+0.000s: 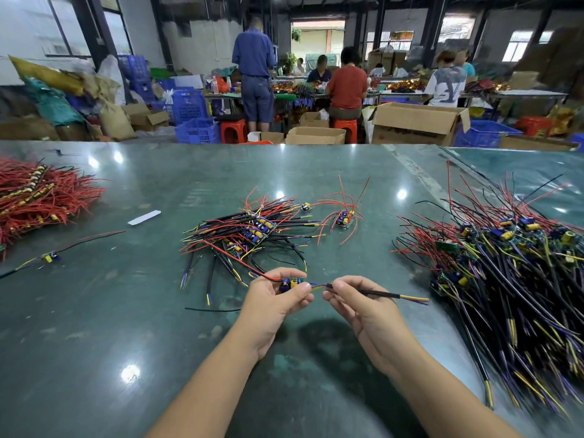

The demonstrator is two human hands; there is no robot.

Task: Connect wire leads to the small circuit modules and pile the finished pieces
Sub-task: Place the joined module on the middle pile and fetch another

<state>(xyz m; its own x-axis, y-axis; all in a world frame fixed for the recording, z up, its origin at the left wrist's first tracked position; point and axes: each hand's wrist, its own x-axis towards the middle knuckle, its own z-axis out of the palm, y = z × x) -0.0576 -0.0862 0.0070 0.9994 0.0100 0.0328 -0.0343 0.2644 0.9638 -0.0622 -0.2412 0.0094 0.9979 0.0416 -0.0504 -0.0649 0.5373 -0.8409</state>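
My left hand [274,298] pinches a small circuit module [292,283] with a yellow capacitor and a red lead running off to the left. My right hand [350,295] pinches a black sheathed wire lead [379,293] near its inner end; its yellow and purple tips point right. The lead's bare ends meet the module's right side between my two hands, just above the green table [158,327]. Behind my hands lies a pile of wired modules [249,235].
A big heap of modules and black leads [505,263] fills the right side. Red wires [34,197] are heaped at far left. A lone module with red leads [344,218] and another single module [50,257] lie loose. People work at benches beyond the table.
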